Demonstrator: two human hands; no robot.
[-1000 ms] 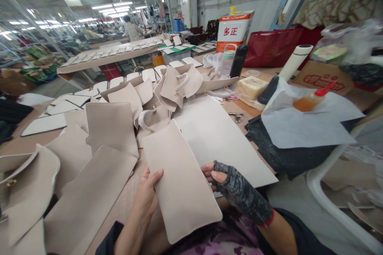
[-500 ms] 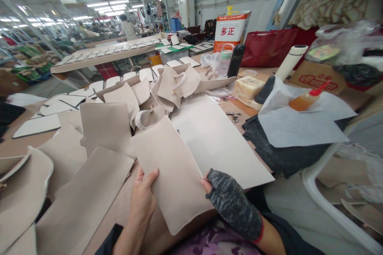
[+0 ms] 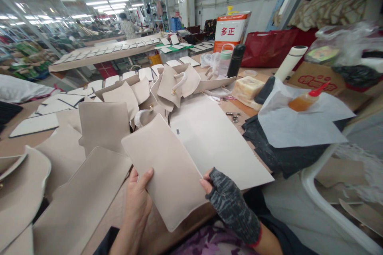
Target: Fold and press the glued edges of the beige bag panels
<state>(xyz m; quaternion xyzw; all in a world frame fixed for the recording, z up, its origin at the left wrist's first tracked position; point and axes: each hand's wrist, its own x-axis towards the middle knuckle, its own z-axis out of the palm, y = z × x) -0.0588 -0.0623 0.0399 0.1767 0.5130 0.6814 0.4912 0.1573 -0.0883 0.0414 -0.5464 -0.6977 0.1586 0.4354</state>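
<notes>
A beige leather panel (image 3: 163, 163) with rounded corners is gripped between both my hands above the table's near edge. My left hand (image 3: 137, 203) pinches its near left edge, thumb on top. My right hand (image 3: 229, 203), in a dark knitted fingerless glove, clasps the panel's right edge with the fingertips tucked against it. Under the panel lies a large white board (image 3: 215, 139). Several similar beige panels (image 3: 103, 125) lie spread to the left.
Folded beige bag parts (image 3: 173, 83) are piled mid-table. To the right are an orange glue bottle (image 3: 305, 99) on white paper, a black cloth (image 3: 278, 155), a black bottle (image 3: 235, 60), a red-and-white can (image 3: 231, 30) and a white plastic chair (image 3: 329, 203). A person stands far back.
The panel has shifted left and tilted a little in my hands. My left hand moved left with it. The view has also drifted slightly.
</notes>
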